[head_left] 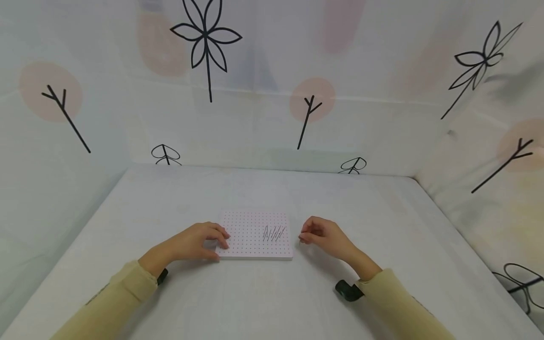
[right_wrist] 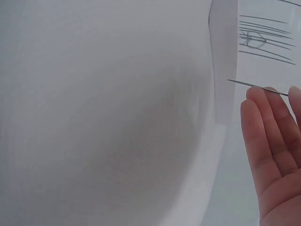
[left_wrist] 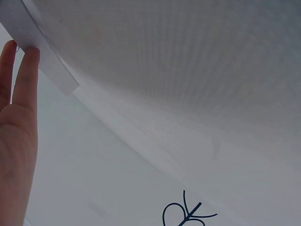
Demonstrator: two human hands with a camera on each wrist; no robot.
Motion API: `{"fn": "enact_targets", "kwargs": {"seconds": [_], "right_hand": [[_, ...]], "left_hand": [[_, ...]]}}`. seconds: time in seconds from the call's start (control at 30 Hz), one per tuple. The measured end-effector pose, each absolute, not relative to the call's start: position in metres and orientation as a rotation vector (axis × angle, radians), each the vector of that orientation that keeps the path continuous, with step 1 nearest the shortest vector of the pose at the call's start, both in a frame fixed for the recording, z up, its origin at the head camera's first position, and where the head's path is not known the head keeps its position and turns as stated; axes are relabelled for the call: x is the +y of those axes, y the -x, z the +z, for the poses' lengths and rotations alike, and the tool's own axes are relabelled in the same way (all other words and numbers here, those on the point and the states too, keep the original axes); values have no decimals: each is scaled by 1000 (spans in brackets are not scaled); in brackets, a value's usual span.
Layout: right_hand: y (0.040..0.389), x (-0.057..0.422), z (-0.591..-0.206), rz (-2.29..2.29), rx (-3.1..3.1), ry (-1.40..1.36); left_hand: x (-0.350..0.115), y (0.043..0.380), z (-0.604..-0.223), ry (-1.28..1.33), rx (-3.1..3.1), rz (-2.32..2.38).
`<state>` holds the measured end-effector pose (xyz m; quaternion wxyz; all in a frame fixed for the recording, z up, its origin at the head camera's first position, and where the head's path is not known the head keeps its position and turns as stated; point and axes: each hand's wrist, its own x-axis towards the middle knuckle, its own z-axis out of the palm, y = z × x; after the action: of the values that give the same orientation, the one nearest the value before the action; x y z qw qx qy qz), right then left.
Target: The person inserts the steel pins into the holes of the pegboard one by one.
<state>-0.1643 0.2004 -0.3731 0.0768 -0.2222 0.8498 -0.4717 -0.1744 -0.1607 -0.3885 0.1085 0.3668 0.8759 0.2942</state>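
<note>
A flat white board (head_left: 244, 245) dotted with rows of small holes lies on the table. Several thin dark needles (head_left: 272, 233) stand in a slanting row toward its right side. My left hand (head_left: 196, 242) rests at the board's left edge, fingertips on its top and thumb by the front left corner. Just off the right edge, my right hand (head_left: 326, 237) pinches one needle (right_wrist: 242, 83) between thumb and fingers. In the right wrist view, the pointed end of that needle sticks out past the fingertips, and the standing needles show beyond the board's side.
A white cloth covers the table (head_left: 255, 297). Fabric walls (head_left: 255, 127) printed with flowers and twigs rise behind it and at both sides. A dark wrist camera (head_left: 348, 290) hangs beneath the right sleeve (head_left: 399, 302).
</note>
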Motion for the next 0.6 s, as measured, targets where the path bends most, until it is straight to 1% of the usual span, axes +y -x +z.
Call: {"fn": "enact_targets", "kwargs": {"seconds": [0.17,0.37,0.6], "right_hand": [[160,193,-364,-1447,2565,699],[170,191,-377,-1518,2527,696],[172,186,-380,-1534,2518,706]], "left_hand": [[-161,174,-388,-1081,2573,872],[-162,174,-389,-1086,2580,872],[-163,175,-390,-1122,2583,882]]}}
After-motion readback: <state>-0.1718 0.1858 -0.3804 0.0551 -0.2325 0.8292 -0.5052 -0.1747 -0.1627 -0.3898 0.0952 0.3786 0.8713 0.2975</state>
